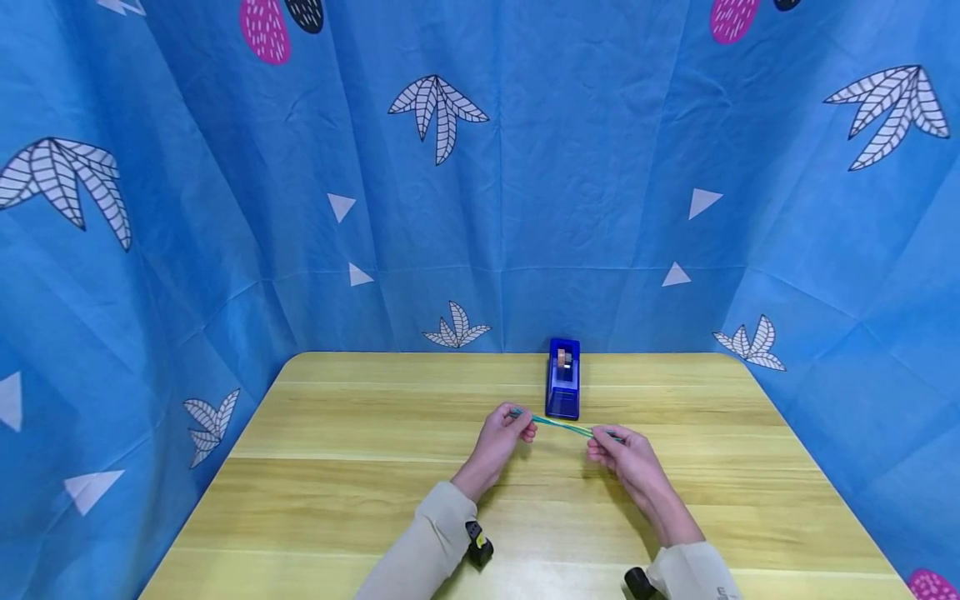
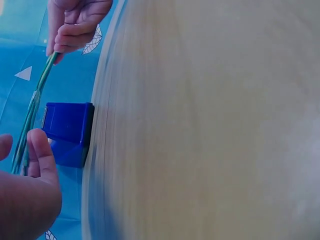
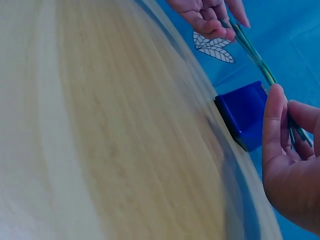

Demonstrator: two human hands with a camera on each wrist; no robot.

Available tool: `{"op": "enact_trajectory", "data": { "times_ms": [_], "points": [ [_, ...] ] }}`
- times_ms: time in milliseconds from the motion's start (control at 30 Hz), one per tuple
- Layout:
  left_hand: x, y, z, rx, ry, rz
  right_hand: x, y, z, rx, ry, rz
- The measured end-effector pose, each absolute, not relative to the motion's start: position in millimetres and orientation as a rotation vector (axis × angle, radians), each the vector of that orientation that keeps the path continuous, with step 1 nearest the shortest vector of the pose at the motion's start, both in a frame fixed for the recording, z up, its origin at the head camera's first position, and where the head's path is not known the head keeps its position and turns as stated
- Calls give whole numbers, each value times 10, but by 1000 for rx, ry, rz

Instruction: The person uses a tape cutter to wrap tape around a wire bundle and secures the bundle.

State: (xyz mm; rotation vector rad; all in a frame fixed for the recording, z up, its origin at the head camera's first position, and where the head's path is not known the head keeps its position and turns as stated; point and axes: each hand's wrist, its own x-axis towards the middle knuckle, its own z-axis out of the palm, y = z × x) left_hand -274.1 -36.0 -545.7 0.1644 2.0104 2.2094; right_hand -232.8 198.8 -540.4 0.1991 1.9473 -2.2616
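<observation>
A thin bundle of green strands (image 1: 562, 424) is stretched between the two hands, above the table. My left hand (image 1: 502, 437) pinches its left end between thumb and fingers, and my right hand (image 1: 632, 460) pinches the other end. In the right wrist view, loose strand ends stick out past the right fingers (image 3: 274, 117). A shiny, see-through patch shows around the middle of the bundle (image 2: 35, 100) in the left wrist view. Just behind the strands stands a blue tape dispenser (image 1: 563, 392) with a small roll in it.
The light wooden table (image 1: 337, 483) runs back to a blue patterned curtain (image 1: 570, 208), which hangs behind it and along both sides. The tape dispenser is near the table's far edge. Each sleeve carries a small black wrist camera (image 1: 480, 550).
</observation>
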Motion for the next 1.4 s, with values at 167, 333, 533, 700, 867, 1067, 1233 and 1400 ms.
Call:
{"op": "enact_trajectory", "data": {
  "times_ms": [167,333,533,700,867,1067,1233,1400],
  "points": [
    [-2763,-369,-5475,104,2007,2189,-2331,1971,-5354,162,2053,-2229],
    [-2766,-362,-5460,87,2005,2204,-2347,1963,-5328,125,2142,-2211],
    [-2768,-325,-5465,60,1994,2239,-2351,1967,-5328,117,2174,-2196],
    [-2776,-284,-5489,55,1999,2252,-2341,1976,-5340,174,2154,-2178],
    [-2795,-252,-5503,96,2051,2231,-2333,1992,-5381,210,2071,-2179],
    [-2809,-224,-5471,133,2047,2253,-2348,2013,-5442,196,2013,-2176],
    [-2801,-231,-5452,138,2056,2252,-2364,2018,-5448,219,1964,-2207],
    [-2801,-252,-5454,134,2061,2248,-2372,2016,-5425,233,1947,-2204]
  ]
}}
